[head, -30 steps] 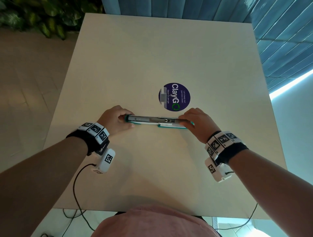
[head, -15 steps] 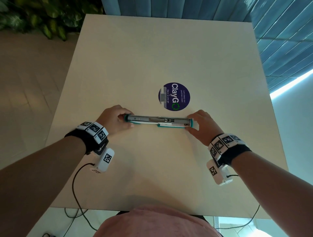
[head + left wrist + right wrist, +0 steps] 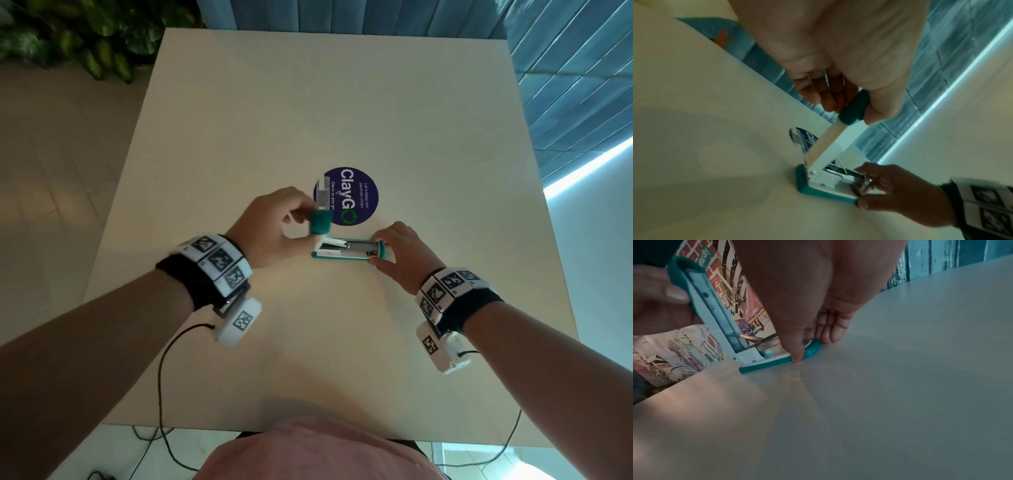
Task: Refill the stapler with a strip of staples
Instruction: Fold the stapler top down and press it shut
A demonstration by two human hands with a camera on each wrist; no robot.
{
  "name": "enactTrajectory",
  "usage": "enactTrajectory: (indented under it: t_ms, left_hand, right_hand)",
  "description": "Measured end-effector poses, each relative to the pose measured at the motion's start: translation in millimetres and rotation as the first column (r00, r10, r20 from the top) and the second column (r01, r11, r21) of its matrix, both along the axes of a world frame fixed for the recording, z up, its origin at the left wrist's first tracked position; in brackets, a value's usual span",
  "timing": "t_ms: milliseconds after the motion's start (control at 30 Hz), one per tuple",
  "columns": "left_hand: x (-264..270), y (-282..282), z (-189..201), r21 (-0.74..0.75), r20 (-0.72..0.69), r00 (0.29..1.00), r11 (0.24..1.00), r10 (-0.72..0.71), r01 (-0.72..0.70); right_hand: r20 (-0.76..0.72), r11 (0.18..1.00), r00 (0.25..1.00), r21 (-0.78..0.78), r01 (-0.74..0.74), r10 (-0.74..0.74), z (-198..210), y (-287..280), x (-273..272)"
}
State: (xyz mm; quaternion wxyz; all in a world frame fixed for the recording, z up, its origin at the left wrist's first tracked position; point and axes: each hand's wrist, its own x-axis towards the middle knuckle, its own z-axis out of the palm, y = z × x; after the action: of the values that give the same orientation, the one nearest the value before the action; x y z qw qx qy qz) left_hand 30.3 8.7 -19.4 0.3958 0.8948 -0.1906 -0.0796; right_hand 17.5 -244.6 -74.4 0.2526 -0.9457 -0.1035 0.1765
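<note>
Smooth beige table with a round purple sticker, teal-and-white stapler lying near the middle, left hand pinching its rounded lid tip upright, right hand pinching the base's front end, shiny metal channel exposed

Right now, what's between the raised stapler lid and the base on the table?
In the left wrist view, only the open metal staple channel and a thin spring wire lie between the lid and the base.
</note>
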Motion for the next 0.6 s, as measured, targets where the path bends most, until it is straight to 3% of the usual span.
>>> enactTrajectory:
  t_ms: [233, 600]
  left_hand:
    - [7.5, -60.1, -26.3, 0.187, -0.031, 0.979, 0.961, -0.201, 0.203]
    - [14.9, -69.9, -27.9, 0.289, -0.102, 0.961, 0.917, -0.255, 0.274]
  right_hand:
    - [0.006, 1.000, 1.000, 0.004, -0.020, 0.020, -1.0, -2.3, -0.5]
    - [0.020, 0.999, 1.000, 0.044, -0.007, 0.006, -5.3, -4.7, -2.0]
